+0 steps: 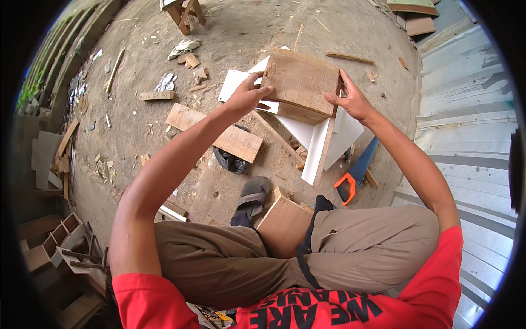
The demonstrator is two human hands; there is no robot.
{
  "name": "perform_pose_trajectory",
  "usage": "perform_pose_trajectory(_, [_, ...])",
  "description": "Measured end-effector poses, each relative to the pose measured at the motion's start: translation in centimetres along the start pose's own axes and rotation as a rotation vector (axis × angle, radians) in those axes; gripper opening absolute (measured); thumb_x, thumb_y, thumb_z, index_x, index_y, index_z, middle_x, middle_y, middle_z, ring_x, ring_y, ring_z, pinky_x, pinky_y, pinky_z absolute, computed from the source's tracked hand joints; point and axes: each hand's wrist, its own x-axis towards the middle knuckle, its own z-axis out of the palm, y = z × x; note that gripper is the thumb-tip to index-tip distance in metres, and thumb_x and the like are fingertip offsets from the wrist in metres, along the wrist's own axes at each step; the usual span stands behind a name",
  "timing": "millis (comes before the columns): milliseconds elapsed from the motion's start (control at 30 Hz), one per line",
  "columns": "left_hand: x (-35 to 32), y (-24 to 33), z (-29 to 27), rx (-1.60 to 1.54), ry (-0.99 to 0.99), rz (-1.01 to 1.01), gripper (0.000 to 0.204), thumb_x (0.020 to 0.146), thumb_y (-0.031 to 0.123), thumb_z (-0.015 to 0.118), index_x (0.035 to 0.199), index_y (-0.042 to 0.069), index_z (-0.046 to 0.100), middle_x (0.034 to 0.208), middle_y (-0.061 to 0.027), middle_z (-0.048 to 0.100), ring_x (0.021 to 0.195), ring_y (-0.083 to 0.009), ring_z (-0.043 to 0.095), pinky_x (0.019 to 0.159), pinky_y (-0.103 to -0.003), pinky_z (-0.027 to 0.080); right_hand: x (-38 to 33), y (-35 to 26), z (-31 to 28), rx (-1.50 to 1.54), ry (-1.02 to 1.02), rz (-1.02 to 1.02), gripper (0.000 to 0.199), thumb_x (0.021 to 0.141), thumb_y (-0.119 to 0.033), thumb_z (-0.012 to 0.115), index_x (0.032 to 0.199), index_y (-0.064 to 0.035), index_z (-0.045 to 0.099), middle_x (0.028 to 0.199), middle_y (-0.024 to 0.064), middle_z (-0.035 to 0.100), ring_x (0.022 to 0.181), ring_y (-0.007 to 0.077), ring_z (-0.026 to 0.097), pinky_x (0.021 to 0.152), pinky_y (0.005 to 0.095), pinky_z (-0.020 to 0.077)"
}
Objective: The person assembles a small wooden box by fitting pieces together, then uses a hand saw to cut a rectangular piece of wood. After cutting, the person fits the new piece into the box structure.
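Note:
Between my two hands is a wooden box (302, 79) with a broad brown top face. My left hand (246, 98) grips its left side, thumb along the top edge. The fingers of my right hand (350, 98) close on its right side. Under and behind the box lie white boards (348, 137), and a white-faced strip (316, 159) slopes down toward me from below it. A handsaw (356, 172) with an orange and black handle lies on the ground near my right knee. A wooden block (284, 225) stands between my feet.
To the left, a plank (238, 142) rests over a black plastic bag (230, 162). Wood offcuts (156, 95) and scraps litter the dirt ground. A small wooden stool (186, 16) stands at the far side. Corrugated metal sheet (466, 137) runs along the right; stacked wooden pieces (68, 241) are at the left.

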Motion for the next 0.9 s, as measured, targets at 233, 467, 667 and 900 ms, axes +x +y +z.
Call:
perform_pose_trajectory(233, [0.5, -0.6, -0.1, 0.016, -0.016, 0.011, 0.064, 0.101, 0.021, 0.053, 0.150, -0.002, 0.020, 0.127, -0.0217, 0.057, 0.108, -0.0273, 0.064, 0.083, -0.037, 0.059, 0.0, 0.3, -0.3, 0.034, -0.015, -0.010, 0.118, 0.079, -0.042, 0.081, 0.152, 0.0094, 0.003, 0.157, 0.0316, 0.015, 0.149, 0.0380, 0.011, 0.121, 0.0450, 0.0129])
perform_pose_trajectory(467, [0.7, -0.9, -0.6, 0.042, -0.099, 0.007, 0.064, 0.103, 0.022, 0.050, 0.152, 0.001, 0.015, 0.121, -0.0195, 0.062, 0.102, -0.0236, 0.069, 0.077, -0.035, 0.057, -0.4, -0.4, 0.0, 0.045, 0.001, -0.018, 0.116, 0.079, -0.042, 0.081, 0.153, 0.0069, 0.005, 0.156, 0.0291, 0.018, 0.149, 0.0364, 0.013, 0.121, 0.0444, 0.0137])
perform_pose_trajectory(667, [0.7, -0.9, -0.7, 0.062, -0.113, 0.005, 0.062, 0.103, 0.022, 0.049, 0.152, 0.002, 0.017, 0.125, -0.0226, 0.059, 0.103, -0.0263, 0.068, 0.080, -0.038, 0.057, -0.4, -0.2, -0.1, 0.025, 0.014, -0.018, 0.113, 0.080, -0.042, 0.080, 0.153, 0.0050, 0.008, 0.156, 0.0272, 0.021, 0.148, 0.0355, 0.016, 0.121, 0.0444, 0.0150])
perform_pose_trajectory(900, [0.9, -1.2, -1.0, 0.069, -0.111, -0.004, 0.062, 0.103, 0.023, 0.049, 0.152, 0.002, 0.018, 0.128, -0.0242, 0.056, 0.103, -0.0278, 0.068, 0.081, -0.038, 0.058, -0.6, -1.2, 0.2, 0.046, 0.007, -0.022, 0.113, 0.079, -0.040, 0.081, 0.153, 0.0050, 0.008, 0.155, 0.0268, 0.023, 0.148, 0.0353, 0.016, 0.120, 0.0440, 0.0157])
